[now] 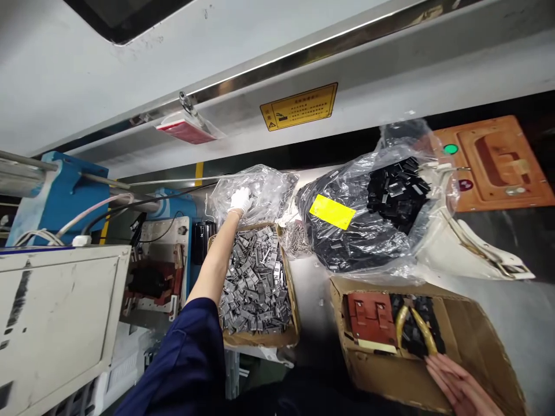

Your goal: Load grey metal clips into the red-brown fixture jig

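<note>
My left hand (pixel 241 200), in a white glove, reaches out to a clear plastic bag (pixel 271 190) at the back. Its fingertips are too small and blurred to tell whether they grip anything. In front of the bag, a cardboard box (pixel 295 332) holds a heap of small grey clip-like parts (pixel 255 277). My right hand (pixel 462 384) is bare, its fingers stretched out over the near edge of another cardboard box (pixel 390 375). The fingertips lie by one handle of the yellow-handled pliers (pixel 425 329). A reddish-brown block (pixel 370 318) sits beside the pliers.
A large plastic bag of black parts (pixel 399 193) bears a yellow label (pixel 332 212). Right of it are a whitish curved piece (pixel 472 242) and an orange plate (pixel 498 164). Blue machinery (pixel 73 190) and a white cabinet (pixel 56 312) stand at left. A metal ledge (pixel 260 63) runs above.
</note>
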`<state>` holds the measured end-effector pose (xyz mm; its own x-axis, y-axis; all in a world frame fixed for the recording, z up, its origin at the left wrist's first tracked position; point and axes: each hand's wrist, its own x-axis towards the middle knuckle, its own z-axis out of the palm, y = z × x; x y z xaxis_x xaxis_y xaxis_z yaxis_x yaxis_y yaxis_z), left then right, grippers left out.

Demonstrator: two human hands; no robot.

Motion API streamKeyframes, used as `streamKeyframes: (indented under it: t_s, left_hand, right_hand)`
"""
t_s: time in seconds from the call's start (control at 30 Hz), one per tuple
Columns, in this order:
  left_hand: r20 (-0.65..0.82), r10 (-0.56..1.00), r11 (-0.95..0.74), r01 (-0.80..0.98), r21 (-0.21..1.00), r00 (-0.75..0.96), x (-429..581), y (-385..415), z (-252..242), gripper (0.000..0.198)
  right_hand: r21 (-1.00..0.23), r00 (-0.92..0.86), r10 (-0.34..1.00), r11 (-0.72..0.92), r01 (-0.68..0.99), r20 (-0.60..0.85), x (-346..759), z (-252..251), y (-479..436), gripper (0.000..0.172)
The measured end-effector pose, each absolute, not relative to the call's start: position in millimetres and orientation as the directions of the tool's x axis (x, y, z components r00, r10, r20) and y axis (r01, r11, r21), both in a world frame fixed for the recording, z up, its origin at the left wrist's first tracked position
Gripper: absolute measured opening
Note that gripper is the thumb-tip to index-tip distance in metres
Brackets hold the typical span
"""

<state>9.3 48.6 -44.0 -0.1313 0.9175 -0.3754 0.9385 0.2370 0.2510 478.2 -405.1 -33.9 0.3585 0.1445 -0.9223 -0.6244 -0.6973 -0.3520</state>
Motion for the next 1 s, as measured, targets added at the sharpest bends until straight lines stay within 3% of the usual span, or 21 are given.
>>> streamKeyframes:
  t_s: [0.17, 0.33, 0.43, 0.53, 0.7, 0.73, 0.77, 0.8, 0.87, 0.93, 1.0]
  left_hand:
    - [-0.373, 0.919, 0.238, 0.932, 0.274, -0.125, 7.8, 37.0, -38.4, 0.042]
    - [-0.347, 0.930, 0.243, 0.914, 0.325, -0.123, 1.8, 24.8, -24.1, 0.027]
    - [-0.315, 0.940, 0.258, 0.880, 0.399, -0.132, 0.6, 13.6, -8.4, 0.016]
    - [-0.254, 0.953, 0.278, 0.799, 0.533, -0.163, 9.2, -10.6, 16.5, 0.018]
    - [-0.177, 0.971, 0.238, 0.547, 0.803, -0.163, 61.5, -98.2, 75.8, 0.036]
    - [-0.194, 0.972, 0.235, 0.451, 0.861, -0.134, 77.1, -119.8, 87.3, 0.041]
    - [-0.250, 0.965, 0.259, 0.156, 0.953, -0.071, 93.4, -140.8, 97.6, 0.043]
    - [-0.334, 0.942, 0.334, -0.090, 0.938, 0.014, 109.5, -160.6, 106.3, 0.043]
    - [-0.495, 0.830, 0.558, -0.422, 0.715, 0.258, 139.0, -194.5, 118.4, 0.031]
    - [-0.583, 0.635, 0.765, -0.516, 0.386, 0.507, 162.4, -220.5, 123.7, 0.022]
    - [-0.580, 0.475, 0.859, -0.491, 0.145, 0.662, 180.1, -240.2, 124.2, 0.033]
  right_hand:
    - [-0.476, 0.430, 0.259, -0.693, -0.541, -0.865, 475.6, -32.6, -404.6, 0.051]
    - [-0.495, 0.337, 0.369, -0.727, -0.476, -0.866, 485.5, -23.0, -403.3, 0.038]
    - [-0.490, 0.289, 0.397, -0.744, -0.454, -0.871, 489.7, -17.0, -400.5, 0.040]
    - [-0.507, 0.279, 0.424, -0.746, -0.432, -0.862, 492.4, -15.0, -400.3, 0.041]
    - [-0.533, 0.293, 0.453, -0.783, -0.322, -0.842, 478.6, 1.2, -389.6, 0.058]
    - [-0.545, 0.285, 0.474, -0.795, -0.268, -0.833, 470.5, 10.3, -382.6, 0.064]
    - [-0.569, 0.266, 0.515, -0.797, -0.201, -0.815, 460.6, 21.6, -374.0, 0.067]
    - [-0.617, 0.221, 0.585, -0.777, -0.121, -0.780, 449.1, 34.5, -364.2, 0.068]
    - [-0.777, 0.110, 0.773, -0.629, 0.010, -0.624, 423.8, 62.8, -342.8, 0.057]
    - [-0.922, 0.067, 0.927, -0.374, 0.099, -0.369, 400.6, 89.5, -322.2, 0.036]
    - [-0.969, 0.064, 0.997, -0.064, 0.238, -0.050, 385.5, 109.9, -305.3, 0.023]
